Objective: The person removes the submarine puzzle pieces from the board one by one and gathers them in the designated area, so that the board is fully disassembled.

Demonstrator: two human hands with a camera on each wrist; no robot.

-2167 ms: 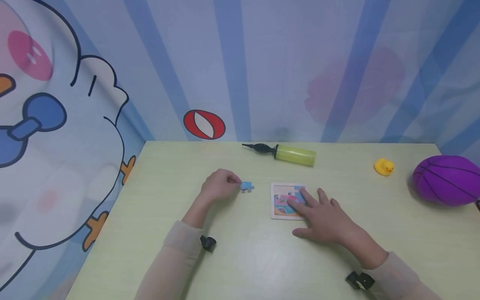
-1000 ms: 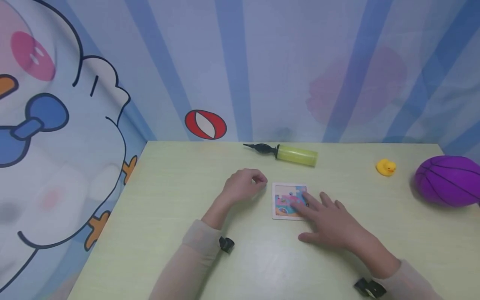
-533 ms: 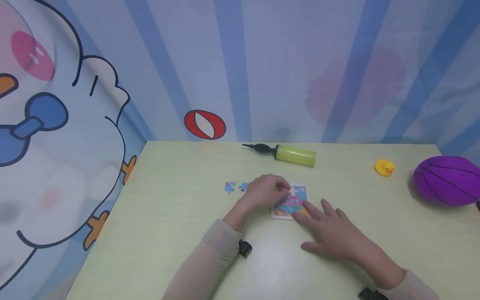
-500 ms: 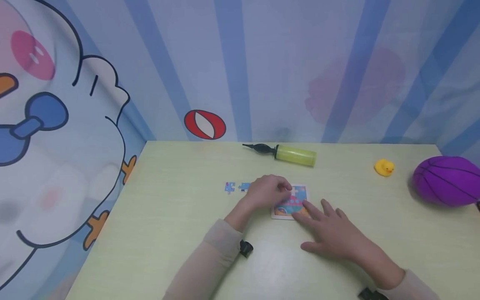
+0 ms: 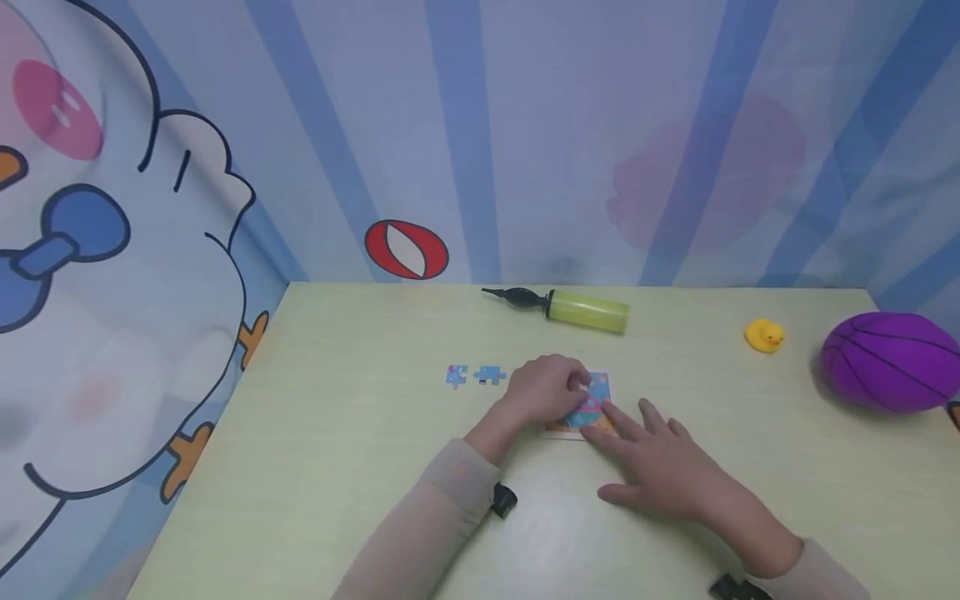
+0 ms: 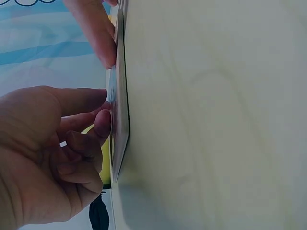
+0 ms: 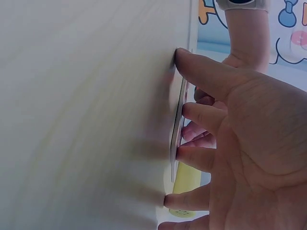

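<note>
On the table lies a small square jigsaw puzzle (image 5: 597, 388) with a pale frame and a pink and blue picture. My left hand (image 5: 546, 388) covers its upper left part, thumb and fingertips brought together at the surface. They seem to pinch a puzzle piece there, which is hidden. In the left wrist view the thumb (image 6: 91, 99) touches the face of the puzzle. My right hand (image 5: 660, 458) spreads its fingers, two of them resting on the puzzle's right side. Two loose blue puzzle pieces (image 5: 490, 375) lie left of the left hand.
Behind the puzzle lies a yellow-green hand pump (image 5: 588, 311) with a black nozzle. A yellow rubber duck (image 5: 764, 335) and a purple ball (image 5: 891, 362) stand at the right. A printed cloth (image 5: 555, 142) hangs behind the table (image 5: 337, 467).
My left hand has moved right from the loose pieces onto the puzzle, uncovering two pieces on the table. The right hand has stayed at the puzzle's right side, shifting only slightly.
</note>
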